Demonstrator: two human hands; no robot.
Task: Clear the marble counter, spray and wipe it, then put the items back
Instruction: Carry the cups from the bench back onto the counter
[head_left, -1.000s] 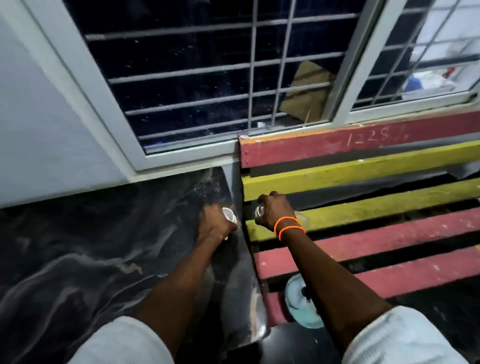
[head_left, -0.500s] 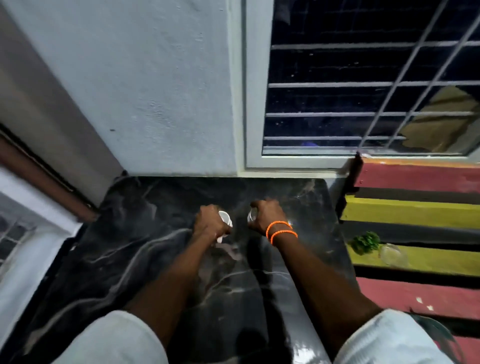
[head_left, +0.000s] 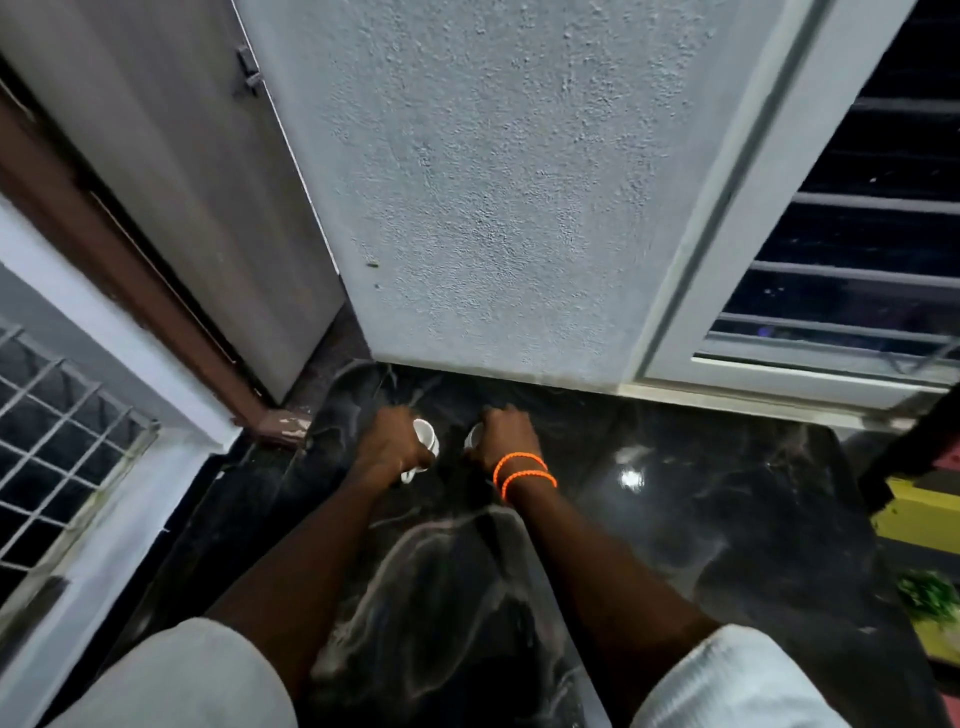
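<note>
Both hands are out over the black marble counter (head_left: 701, 519), each one carrying a small cup. The left hand (head_left: 389, 447) has its fingers curled round a white cup (head_left: 425, 435), rim and inner wall showing just right of the knuckles. The right hand (head_left: 501, 439), with two orange bands (head_left: 522, 475) on the wrist, is curled the same way round a second cup (head_left: 474, 435); only a sliver of pale rim peeks out at its nine o'clock side, so the shape beyond that is hard to call.

My read: this is the putting-back stage. The counter is bare and glossy, a bright lamp glint at about three o'clock from the hands, and the cups are arriving at the far end, twelve o'clock, close under the rough grey wall (head_left: 493, 208). Whether they touch the stone yet, I cannot tell; the hands hide their bases.

The next move calls for a level set-down, both bases flat on the marble, then loosening the fingers without nudging the cups together, as they sit just beside each other. The surface looks slick, so a gentle release is wise.

The marble is dark with pale grey veins swirling toward six o'clock. Over at four o'clock, past the counter's edge, something leafy and green (head_left: 930, 597) waits on a yellow slat (head_left: 919, 514).
</note>
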